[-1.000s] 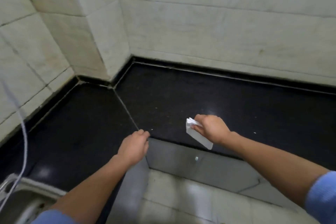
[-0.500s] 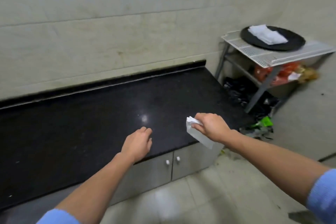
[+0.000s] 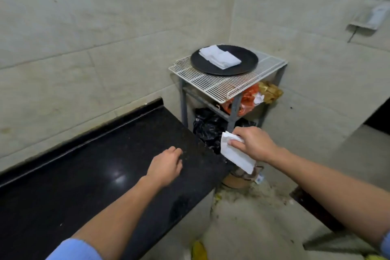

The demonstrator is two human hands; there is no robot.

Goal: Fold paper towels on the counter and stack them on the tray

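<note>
My right hand grips a folded white paper towel, held in the air just past the right end of the black counter. My left hand hovers over the counter near its right end, fingers loosely curled, holding nothing. Farther back on a white wire rack sits a round black tray with a small stack of folded white towels on its left half.
The rack stands in the corner on grey metal legs, with a black bag and orange and yellow packets under it. A brown pot sits on the dirty floor beside the counter's end. Tiled walls close in behind and right.
The view has swung right from the counter's left corner to its right end, bringing the rack and tray close. My right hand keeps hold of the folded towel.
</note>
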